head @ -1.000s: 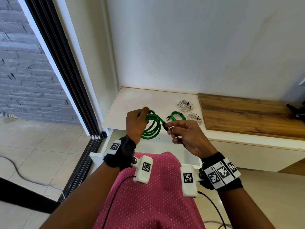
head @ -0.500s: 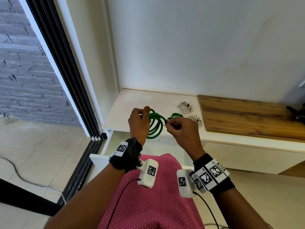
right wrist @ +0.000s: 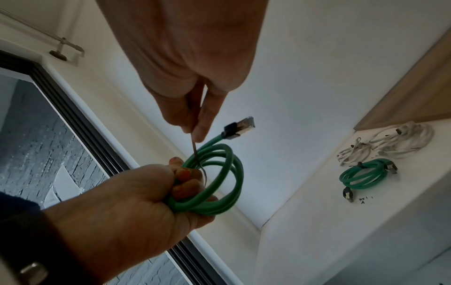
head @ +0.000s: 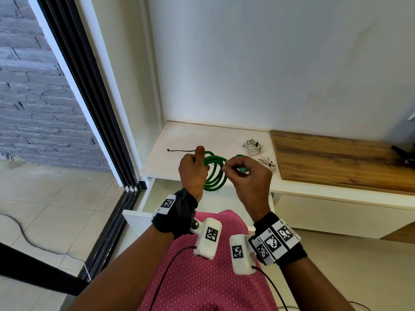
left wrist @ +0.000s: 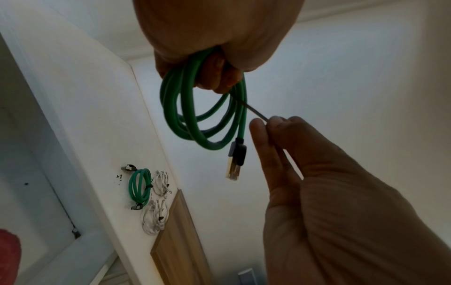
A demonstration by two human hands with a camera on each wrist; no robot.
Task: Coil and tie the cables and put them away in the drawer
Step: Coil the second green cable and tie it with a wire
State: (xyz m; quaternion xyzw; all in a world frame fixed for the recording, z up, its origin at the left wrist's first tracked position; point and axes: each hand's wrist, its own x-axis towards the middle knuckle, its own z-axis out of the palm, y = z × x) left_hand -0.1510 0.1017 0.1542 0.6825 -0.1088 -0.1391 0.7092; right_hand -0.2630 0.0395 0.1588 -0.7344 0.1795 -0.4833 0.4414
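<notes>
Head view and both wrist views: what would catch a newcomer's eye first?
The coiled green network cable, gripped in the left hand above the open drawer, stands out. The right hand pinches a thin dark tie running to the coil. Behind, on the white shelf, lie a tied green cable and white cable bundles.

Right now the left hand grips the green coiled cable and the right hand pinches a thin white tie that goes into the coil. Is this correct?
Almost. The tie is dark, not white; the right wrist view shows it best. The rest holds: the left hand grips the green coiled cable, and the right hand pinches the tie running into the coil.
</notes>
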